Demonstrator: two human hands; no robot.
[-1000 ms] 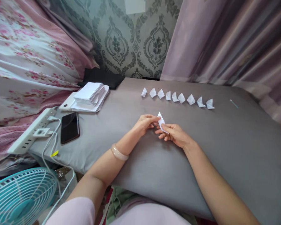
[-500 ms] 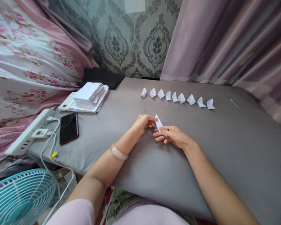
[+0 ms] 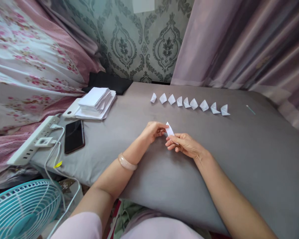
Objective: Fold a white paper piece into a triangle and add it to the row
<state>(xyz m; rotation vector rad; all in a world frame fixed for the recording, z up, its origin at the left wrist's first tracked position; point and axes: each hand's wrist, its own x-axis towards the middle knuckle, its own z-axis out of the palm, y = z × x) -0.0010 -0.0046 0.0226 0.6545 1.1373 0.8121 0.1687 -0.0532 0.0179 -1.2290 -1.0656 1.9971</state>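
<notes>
A small folded piece of white paper (image 3: 169,130) is held between both hands above the grey cloth-covered table (image 3: 144,159). My left hand (image 3: 154,130) pinches its upper left edge with thumb and fingertips. At the lower right end, my right hand (image 3: 185,144) grips the paper, thumb on top and fingers beneath. Beyond the hands, several folded white paper boats (image 3: 204,105) stand in a slanting row. The folds on the paper's underside are hidden.
To the left lie a stack of white paper (image 3: 94,103), a black phone (image 3: 74,136) and a white power strip (image 3: 32,141) with cables. A teal fan (image 3: 25,212) stands at the lower left. Far right rests a cotton swab (image 3: 251,110).
The hands keep their hold on the folded paper. It has turned slightly, showing a little more of its face, and the right fingers have drawn in a bit.
</notes>
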